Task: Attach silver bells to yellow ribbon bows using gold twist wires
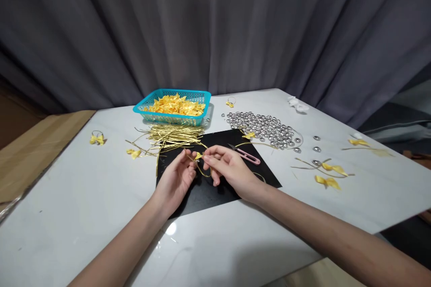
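Both my hands meet over a black mat point(256, 170) on the white table. My left hand point(177, 179) pinches a small yellow ribbon bow point(198, 156) with its fingertips. My right hand point(229, 166) pinches the same bow from the right, and a gold twist tie point(203, 171) loops down from it between the two hands. Pink thread snips point(247, 156) lie on the mat just beyond my right hand. A heap of gold twist ties point(173, 136) lies just beyond my left hand.
A teal basket point(202, 97) of yellow bows stands behind the ties. A pile of silver beads point(264, 126) spreads at the back right. Loose bows lie at the left point(97, 139) and right point(327, 182). Brown cardboard point(37, 143) borders the table's left; a grey curtain hangs behind.
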`<act>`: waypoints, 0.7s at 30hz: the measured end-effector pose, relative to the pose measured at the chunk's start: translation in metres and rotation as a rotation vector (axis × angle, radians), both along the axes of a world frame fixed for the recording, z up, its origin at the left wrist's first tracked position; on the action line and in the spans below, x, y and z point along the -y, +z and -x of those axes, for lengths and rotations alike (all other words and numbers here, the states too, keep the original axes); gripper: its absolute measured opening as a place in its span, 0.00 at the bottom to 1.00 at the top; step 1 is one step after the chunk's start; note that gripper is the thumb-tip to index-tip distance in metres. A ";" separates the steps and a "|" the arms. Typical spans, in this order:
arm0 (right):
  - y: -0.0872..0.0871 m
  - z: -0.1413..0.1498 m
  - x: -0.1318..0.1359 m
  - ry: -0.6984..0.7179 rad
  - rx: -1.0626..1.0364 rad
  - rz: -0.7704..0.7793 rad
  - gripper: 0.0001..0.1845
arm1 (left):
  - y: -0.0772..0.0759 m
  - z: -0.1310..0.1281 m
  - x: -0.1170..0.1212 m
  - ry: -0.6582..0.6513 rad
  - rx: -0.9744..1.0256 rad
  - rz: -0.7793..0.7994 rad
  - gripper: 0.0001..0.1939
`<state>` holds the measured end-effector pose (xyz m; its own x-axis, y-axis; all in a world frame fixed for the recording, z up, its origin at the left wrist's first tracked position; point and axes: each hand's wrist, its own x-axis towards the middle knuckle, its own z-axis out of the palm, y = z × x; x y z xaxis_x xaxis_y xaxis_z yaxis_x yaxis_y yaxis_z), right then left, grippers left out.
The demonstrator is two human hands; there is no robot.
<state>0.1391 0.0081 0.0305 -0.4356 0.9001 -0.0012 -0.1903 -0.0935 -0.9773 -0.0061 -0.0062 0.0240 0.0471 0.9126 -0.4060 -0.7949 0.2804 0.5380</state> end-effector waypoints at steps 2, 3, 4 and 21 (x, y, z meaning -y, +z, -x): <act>-0.001 0.000 0.000 -0.005 -0.011 0.026 0.14 | 0.001 -0.002 0.000 0.015 -0.005 0.010 0.17; -0.001 0.000 -0.001 -0.006 -0.013 0.039 0.14 | 0.001 -0.002 0.000 0.028 -0.005 0.013 0.17; -0.001 0.000 -0.001 -0.010 -0.013 0.051 0.14 | 0.001 -0.003 0.000 0.040 -0.002 0.012 0.17; 0.001 -0.007 -0.011 -0.054 0.013 0.101 0.20 | 0.001 -0.007 -0.001 0.133 -0.282 0.071 0.10</act>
<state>0.1456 0.0190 0.0315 -0.3862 0.9171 -0.0988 -0.1851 -0.1820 -0.9657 0.0005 -0.0051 0.0246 -0.1940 0.8723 -0.4488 -0.6497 0.2285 0.7250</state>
